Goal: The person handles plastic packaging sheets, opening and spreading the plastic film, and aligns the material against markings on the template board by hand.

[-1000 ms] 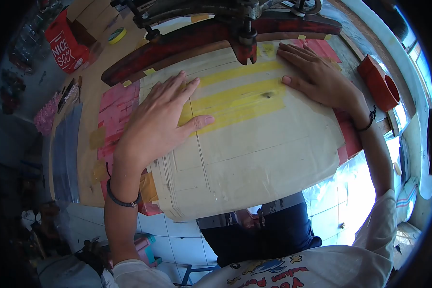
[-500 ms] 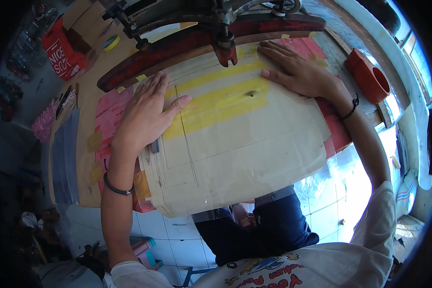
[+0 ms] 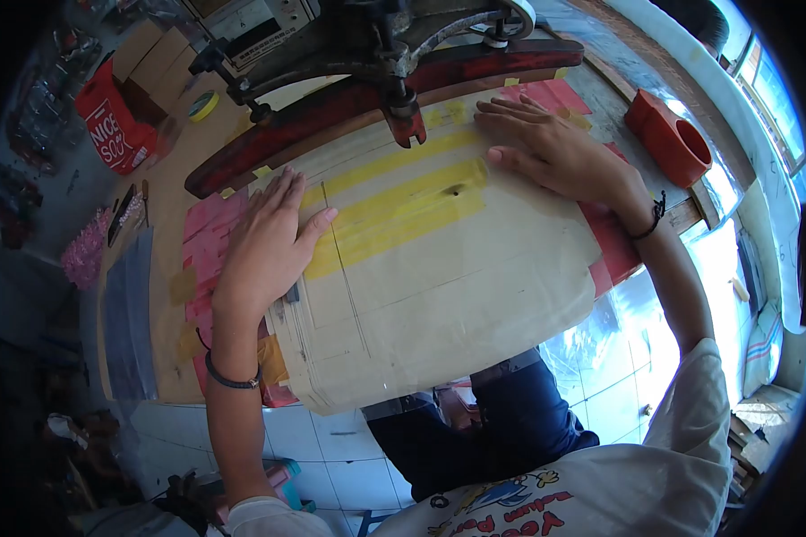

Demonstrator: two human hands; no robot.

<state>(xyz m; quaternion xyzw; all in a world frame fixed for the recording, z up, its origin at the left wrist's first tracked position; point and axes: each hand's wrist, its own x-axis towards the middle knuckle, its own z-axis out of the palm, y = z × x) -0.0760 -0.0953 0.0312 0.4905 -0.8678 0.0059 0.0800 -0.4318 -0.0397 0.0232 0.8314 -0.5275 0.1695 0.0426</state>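
Observation:
A wide cream sheet (image 3: 457, 304), with drawn pencil lines and yellow tape strips (image 3: 403, 219), lies across the bench and hangs over its front edge. My left hand (image 3: 269, 242) rests flat on the sheet's left side, thumb spread toward the tape. On the far right part of the sheet, my right hand (image 3: 551, 148) lies palm down with fingers stretched out. A long dark red press bar (image 3: 322, 112) spans the sheet's far edge, just beyond my fingertips. From the machine head, a red forked bracket (image 3: 406, 125) points down between my hands.
A red holder with an oval opening (image 3: 667, 139) sits at the right. Pink-red sheets (image 3: 215, 224) show under the cream one. At left are a yellow tape roll (image 3: 203, 106), a red bag (image 3: 112, 121), clear grey strips (image 3: 130, 313) and pink shredded material (image 3: 85, 246).
The whole view has shifted slightly, showing more of the machine behind the bar. Both hands stay flat on the sheet, in nearly the same places.

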